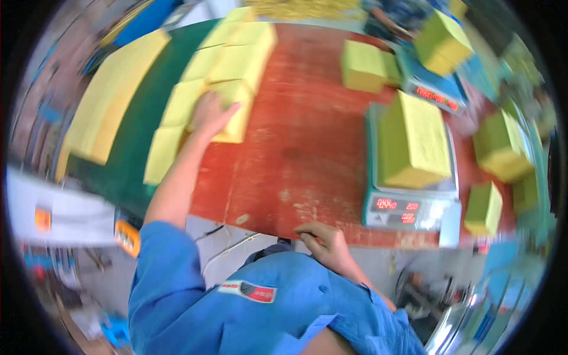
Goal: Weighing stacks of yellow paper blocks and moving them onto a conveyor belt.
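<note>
My left hand point(212, 115) reaches forward onto the yellow paper stacks at the left of the table. It lies on the near stack point(235, 121) of the right-hand row, thumb spread out to the right; the picture is a little blurred there. Beside it runs a second row of yellow stacks point(177, 103). By the table's front edge is my right hand point(324, 241), its fingers loosely bent and apart, with nothing seen in them.
The red table point(296, 130) has a green part point(127, 127) at left bearing a long yellow stack point(112, 97). Right stands a scale point(390, 207) carrying a yellow paper block point(417, 142). Beyond are another loaded scale point(435, 89), more blocks point(364, 65) and a co-worker's arm point(387, 22).
</note>
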A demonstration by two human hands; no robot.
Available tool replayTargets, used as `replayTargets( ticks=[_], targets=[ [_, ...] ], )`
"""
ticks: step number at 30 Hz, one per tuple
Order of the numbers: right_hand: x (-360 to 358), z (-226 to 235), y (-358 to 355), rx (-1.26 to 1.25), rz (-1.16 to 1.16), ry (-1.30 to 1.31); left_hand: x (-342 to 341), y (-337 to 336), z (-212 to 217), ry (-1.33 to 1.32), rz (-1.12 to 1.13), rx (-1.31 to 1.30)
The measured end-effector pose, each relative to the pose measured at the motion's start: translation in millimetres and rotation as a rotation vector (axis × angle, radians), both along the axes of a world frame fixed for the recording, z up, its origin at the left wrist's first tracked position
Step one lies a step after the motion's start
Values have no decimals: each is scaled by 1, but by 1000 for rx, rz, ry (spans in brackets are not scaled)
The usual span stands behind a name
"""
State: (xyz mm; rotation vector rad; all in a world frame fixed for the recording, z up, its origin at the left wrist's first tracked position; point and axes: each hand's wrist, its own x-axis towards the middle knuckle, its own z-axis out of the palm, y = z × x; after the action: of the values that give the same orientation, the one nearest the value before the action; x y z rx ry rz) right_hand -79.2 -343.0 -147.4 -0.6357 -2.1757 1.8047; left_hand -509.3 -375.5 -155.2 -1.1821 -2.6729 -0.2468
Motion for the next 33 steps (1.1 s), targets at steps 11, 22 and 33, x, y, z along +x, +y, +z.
replayTargets(
  ticks=[11,22,33],
  targets=[
    [-34,44,34,578,-216,322,218,-64,61,-271,-1124,-176],
    [-27,4,55,459,380,-365,307,-210,-53,-1316,271,855],
    [12,-10,24,347,207,-206,408,-149,-37,-1719,275,1434]
  ],
)
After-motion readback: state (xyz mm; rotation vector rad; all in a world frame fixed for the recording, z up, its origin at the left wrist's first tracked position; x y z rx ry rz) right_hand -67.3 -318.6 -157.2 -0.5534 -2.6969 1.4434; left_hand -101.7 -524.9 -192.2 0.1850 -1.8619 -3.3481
